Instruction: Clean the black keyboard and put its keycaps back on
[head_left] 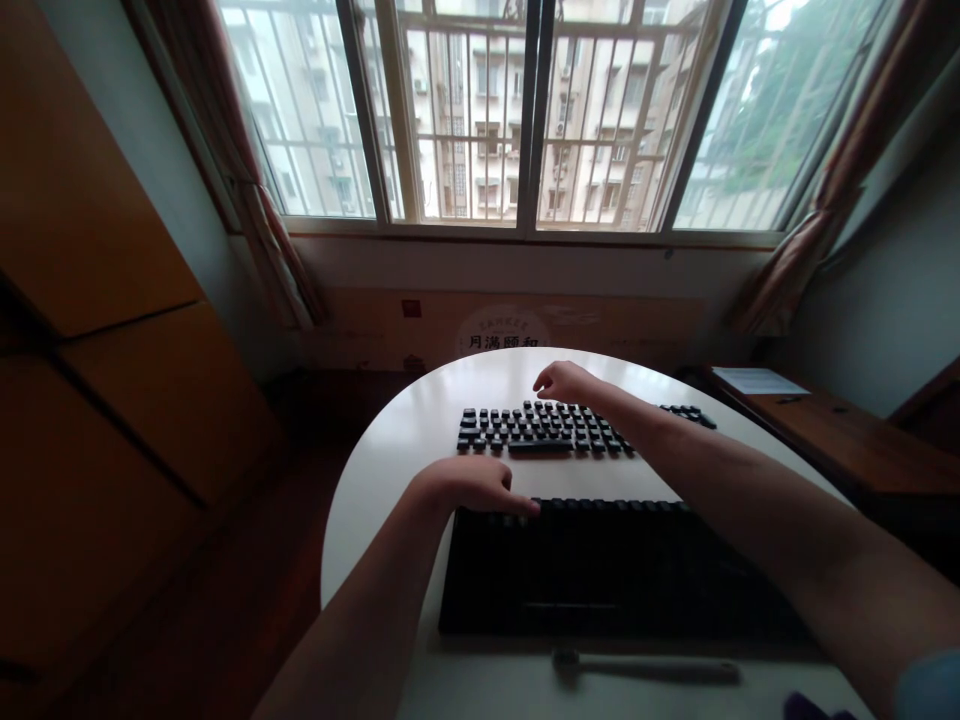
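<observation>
A black keyboard [585, 570] lies across the near part of the round white table, keys showing along its far edge. My left hand [480, 483] is closed at its far left corner, thumb stretched over the edge and the other fingers mostly hidden. Behind it, loose black keycaps [540, 445] are laid out in rows, with more keycaps [686, 412] to the right. My right hand [568, 381] is over the back row, fingertips pinched together; whatever they hold, if anything, is too small to make out. My right forearm covers some keycaps and the keyboard's right part.
A brush with a long pale handle [652, 667] lies in front of the keyboard. Something purple [806, 706] shows at the bottom edge. The white table [375, 500] has a curved rim. Right of it stands a wooden desk [840, 430] with a paper sheet [760, 381].
</observation>
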